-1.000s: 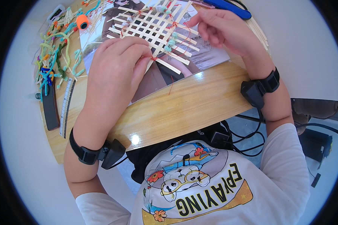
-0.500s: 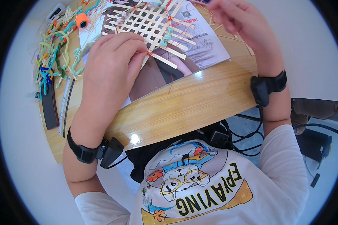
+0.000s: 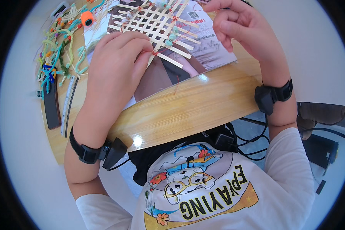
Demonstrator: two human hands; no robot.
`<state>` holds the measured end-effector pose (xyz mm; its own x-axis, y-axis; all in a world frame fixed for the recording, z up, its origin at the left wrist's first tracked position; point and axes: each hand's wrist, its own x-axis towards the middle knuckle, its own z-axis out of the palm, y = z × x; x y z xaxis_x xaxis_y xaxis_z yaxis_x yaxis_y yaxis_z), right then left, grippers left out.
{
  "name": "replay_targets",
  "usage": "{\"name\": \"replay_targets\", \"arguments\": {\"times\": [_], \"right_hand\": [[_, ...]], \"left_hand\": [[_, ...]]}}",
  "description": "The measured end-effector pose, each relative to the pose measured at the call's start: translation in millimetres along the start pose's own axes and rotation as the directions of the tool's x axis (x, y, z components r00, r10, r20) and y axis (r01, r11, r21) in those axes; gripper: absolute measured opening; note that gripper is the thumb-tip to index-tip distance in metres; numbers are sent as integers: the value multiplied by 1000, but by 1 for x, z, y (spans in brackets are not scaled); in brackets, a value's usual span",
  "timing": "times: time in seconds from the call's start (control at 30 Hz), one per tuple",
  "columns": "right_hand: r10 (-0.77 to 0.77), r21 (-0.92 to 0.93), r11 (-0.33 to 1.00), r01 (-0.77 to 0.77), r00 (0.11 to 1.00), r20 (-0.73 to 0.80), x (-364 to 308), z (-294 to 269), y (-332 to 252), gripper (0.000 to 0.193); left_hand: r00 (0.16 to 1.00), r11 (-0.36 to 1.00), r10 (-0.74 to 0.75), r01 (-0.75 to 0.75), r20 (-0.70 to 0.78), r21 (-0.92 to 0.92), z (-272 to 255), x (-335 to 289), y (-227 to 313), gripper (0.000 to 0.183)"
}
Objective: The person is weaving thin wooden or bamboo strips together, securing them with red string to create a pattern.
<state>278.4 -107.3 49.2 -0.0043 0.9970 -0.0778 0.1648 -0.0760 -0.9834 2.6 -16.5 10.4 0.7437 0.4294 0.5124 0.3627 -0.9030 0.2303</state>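
left grip still on lattice, right grip farther off

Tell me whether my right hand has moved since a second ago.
Yes. Measured against the printed sheet on the table, your right hand has shifted to the right, away from the strip ends of the woven lattice.

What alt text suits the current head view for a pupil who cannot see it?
A person's left hand holds the near side of a pale woven lattice tied with red thread; the right hand, fingers bent, hovers to its right. The lattice lies on printed paper on a wooden table, colourful fuzzy strands at left.
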Motion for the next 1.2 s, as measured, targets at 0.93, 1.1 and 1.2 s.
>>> {"name": "replay_targets", "arguments": {"times": [0.93,1.1,1.2], "right_hand": [[-13,-47,999,12,1000,-29,24,6,43,28],[21,-153,988,-20,1000,7,21,6,38,22],[-40,-274,961,29,999,-32,17,11,36,20]], "left_hand": [[991,990,133,-131,-33,56,0,2,7,9],[992,992,122,-121,-23,31,0,2,7,9],[997,998,56,-58,49,24,0,0,7,8]]}}
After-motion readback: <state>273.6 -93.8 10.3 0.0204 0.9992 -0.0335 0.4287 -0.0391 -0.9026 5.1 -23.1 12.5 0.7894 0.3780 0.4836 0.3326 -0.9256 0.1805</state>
